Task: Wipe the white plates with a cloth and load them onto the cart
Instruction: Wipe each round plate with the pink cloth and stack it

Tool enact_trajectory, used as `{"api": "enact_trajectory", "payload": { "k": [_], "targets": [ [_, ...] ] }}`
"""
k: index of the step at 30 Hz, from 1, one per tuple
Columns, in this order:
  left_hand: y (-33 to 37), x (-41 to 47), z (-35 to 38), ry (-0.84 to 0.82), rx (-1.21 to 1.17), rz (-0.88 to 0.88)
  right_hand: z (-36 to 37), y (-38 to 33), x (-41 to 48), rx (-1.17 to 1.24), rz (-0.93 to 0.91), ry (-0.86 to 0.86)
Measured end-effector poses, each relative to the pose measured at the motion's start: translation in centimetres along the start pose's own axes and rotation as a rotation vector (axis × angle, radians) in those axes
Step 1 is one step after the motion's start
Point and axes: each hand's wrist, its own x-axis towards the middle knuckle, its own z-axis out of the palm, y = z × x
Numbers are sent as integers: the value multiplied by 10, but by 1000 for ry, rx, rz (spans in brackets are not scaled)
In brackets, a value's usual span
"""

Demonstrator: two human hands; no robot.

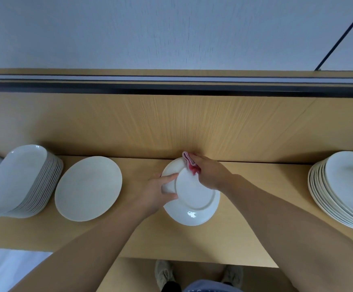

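We see a round white ceramic plate (194, 199) held over the middle of the light wooden table (141, 239), with its underside and foot ring turned up to us. The left hand (156, 194) grasps the plate at its left rim, the fingers curled over the edge. The right hand (209, 173) clenches a red and pink folded cloth (190, 164) and presses it on the far rim of the same plate. We cannot tell if the near rim touches the table.

To the left of it, one large white oval plate (88, 188) lies flat on the table, apart from the held plate. Just beside that one, at the left end, a leaning stack of white plates (19, 182) stands. At the right end, well apart, there is a second stack of white plates (343, 188). Below the table edge we see two beige shoes (164, 272).
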Motion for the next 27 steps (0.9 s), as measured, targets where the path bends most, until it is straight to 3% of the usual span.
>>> {"api": "enact_trajectory", "payload": {
  "k": [8, 16, 22, 27],
  "targets": [
    [-4, 1, -2, -47, 73, -42, 19, 21, -26, 132, 146, 91],
    [7, 16, -12, -211, 183, -31, 7, 21, -6, 201, -1, -62],
    [-6, 16, -2, -137, 144, -60, 7, 15, 2, 308, -60, -113],
    [-22, 17, 8, -111, 124, -89, 14, 22, -13, 250, 28, 6]
  ]
}}
